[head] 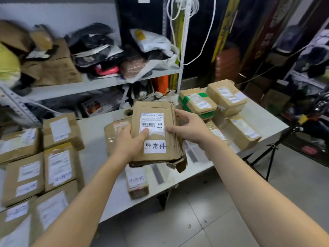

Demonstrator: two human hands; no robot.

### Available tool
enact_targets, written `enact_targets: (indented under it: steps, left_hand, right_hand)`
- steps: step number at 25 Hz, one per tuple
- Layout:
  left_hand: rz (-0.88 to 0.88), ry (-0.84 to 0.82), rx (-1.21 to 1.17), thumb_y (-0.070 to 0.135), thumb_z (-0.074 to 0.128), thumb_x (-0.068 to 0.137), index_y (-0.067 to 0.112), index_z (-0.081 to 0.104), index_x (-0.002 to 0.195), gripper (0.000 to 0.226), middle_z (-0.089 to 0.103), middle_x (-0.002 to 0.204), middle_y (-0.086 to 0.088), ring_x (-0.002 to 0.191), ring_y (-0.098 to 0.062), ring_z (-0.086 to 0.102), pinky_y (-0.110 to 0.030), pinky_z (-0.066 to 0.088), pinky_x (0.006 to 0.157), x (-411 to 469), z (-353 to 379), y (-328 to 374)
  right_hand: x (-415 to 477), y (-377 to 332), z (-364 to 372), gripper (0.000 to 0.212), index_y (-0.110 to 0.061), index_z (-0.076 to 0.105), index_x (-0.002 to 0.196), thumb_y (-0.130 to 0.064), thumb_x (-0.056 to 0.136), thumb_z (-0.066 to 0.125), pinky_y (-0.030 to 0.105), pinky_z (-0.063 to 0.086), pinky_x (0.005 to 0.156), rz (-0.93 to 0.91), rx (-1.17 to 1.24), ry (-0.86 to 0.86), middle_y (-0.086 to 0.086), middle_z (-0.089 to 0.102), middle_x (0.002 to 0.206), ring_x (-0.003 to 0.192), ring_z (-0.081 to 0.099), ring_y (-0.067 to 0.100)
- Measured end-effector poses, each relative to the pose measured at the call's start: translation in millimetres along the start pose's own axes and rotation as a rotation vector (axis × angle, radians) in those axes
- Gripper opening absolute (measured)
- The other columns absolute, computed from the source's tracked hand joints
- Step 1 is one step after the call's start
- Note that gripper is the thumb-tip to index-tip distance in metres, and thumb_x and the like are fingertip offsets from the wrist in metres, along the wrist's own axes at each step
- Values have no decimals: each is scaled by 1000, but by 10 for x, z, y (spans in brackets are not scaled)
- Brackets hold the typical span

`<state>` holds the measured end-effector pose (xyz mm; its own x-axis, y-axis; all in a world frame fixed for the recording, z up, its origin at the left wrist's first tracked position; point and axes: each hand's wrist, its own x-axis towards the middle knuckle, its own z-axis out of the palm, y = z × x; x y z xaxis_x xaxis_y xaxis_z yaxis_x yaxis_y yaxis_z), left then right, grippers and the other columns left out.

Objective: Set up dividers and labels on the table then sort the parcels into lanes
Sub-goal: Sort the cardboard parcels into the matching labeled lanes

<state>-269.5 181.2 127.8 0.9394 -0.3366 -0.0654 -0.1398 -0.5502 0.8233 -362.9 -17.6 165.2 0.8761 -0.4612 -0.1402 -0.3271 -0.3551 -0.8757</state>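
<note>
Your left hand [132, 141] and right hand [188, 129] both grip the box [154, 108] above the table [92, 145]; its ripped corner could split further.

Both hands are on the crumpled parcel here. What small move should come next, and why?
Probably lower the crumpled parcel onto a bare part of the table. The left hand and right hand hold it in the air, and its white sticker reads 异常件, so it likely needs its own lane.
</note>
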Motion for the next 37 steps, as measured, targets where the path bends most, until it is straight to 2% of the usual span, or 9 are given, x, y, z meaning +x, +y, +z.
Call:
enact_targets:
  steps: [3,8,12,19,22,25,28,32,37]
  left_hand:
    - [29,-45,35,56,60,88,29,60,126,47,46,122,2,106,-19,54,-41,48,96,99,513,452]
    - [102,-120,74,52,59,92,28,55,131,45,41,125,3,106,-18,55,-36,43,87,409,1274,986]
    - [149,-141,38,55,64,87,27,55,133,55,43,122,5,109,-18,53,-37,45,93,746,1819,1333]
    - [184,-207,25,60,70,82,33,63,126,52,50,120,6,107,-15,54,-36,49,87,1196,2632,1804]
    - [160,-221,11,60,73,79,34,64,121,50,50,116,8,102,-13,55,-35,50,83,1230,2940,1950]
    - [139,-225,12,59,73,80,32,65,119,48,51,112,7,98,-13,58,-37,53,84,1186,3326,2095]
    - [70,-202,44,61,71,79,33,65,118,49,51,110,7,97,-14,60,-40,55,87,1098,3811,2242]
    - [-32,-96,70,58,73,79,32,63,123,52,49,110,5,96,-15,57,-37,53,87,930,4362,2482]
    - [-96,17,81,56,74,81,31,61,125,52,48,111,6,95,-11,55,-33,51,83,742,4762,2634]
  right_hand:
    - [123,248,-625,88,-30,42,155,-35,79,87,48,48,110,25,-3,35,-4,49,153,137,48,15]
    - [382,647,-1401,84,-33,45,153,-33,80,87,45,53,103,99,62,90,-6,51,152,138,48,16]
    - [699,864,-1891,85,-32,46,153,-33,79,88,41,49,107,150,35,151,-5,54,149,136,50,16]
    - [1148,1258,-2699,79,-34,50,150,-31,80,87,37,50,98,203,15,221,-8,54,148,124,49,4]
    - [1273,1538,-2956,78,-36,51,149,-33,80,87,37,48,101,213,22,196,-12,53,148,127,46,-1]
    - [1367,1838,-3274,71,-38,53,146,-31,83,85,34,45,94,213,47,155,-19,54,137,127,45,-1]
    - [1491,2214,-3624,67,-40,58,142,-31,82,86,36,52,90,207,71,109,-15,57,140,132,47,1]
    - [1658,2695,-4018,68,-37,58,142,-32,81,86,47,53,103,176,92,31,-14,57,144,133,52,8]
    - [1846,3008,-4367,67,-35,59,142,-30,81,86,29,56,78,131,124,-108,-15,59,139,120,64,12]
